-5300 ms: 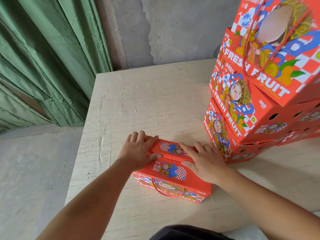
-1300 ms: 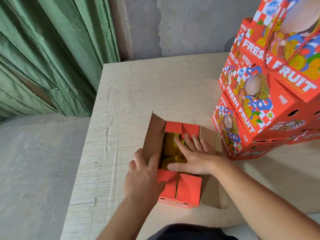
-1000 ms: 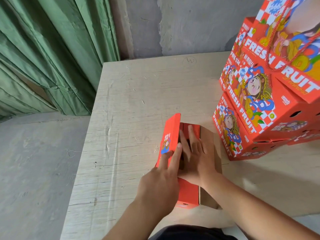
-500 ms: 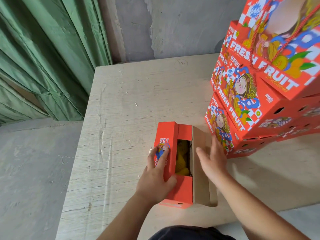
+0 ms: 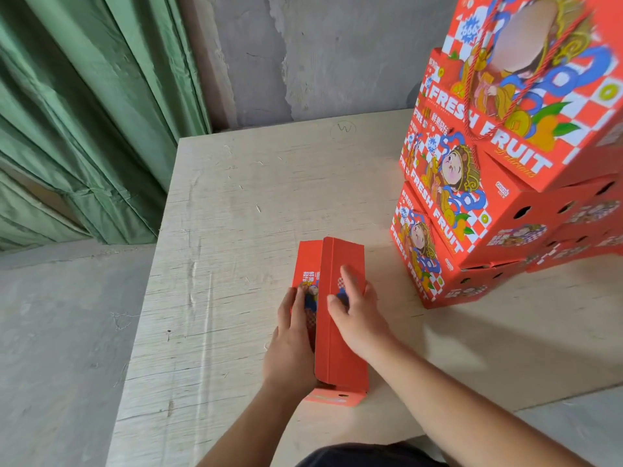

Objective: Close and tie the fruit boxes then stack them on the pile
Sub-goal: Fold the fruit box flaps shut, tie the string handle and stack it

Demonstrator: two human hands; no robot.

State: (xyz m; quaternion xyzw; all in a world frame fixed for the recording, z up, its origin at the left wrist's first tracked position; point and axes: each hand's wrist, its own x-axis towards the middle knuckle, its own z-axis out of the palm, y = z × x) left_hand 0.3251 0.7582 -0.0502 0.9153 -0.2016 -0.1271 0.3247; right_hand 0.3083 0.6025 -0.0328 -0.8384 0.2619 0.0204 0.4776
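A small red fruit box lies lengthwise on the pale plywood table, near its front edge. Both long top flaps are folded over, so the fruit inside is hidden. My left hand lies flat against the left flap, fingers pointing away from me. My right hand presses on the right flap with spread fingers. At the right stands the pile of closed red "FRESH FRUIT" boxes, stacked several high, with red cord handles on top.
Green curtains hang at the left beside a rough grey wall. A grey concrete floor lies beyond the table's left edge. Bare tabletop stretches between the small box and the wall.
The box was open with yellow fruit showing. My left hand folded the left flap over, then my right hand swung the right flap shut, so the fruit is now covered.
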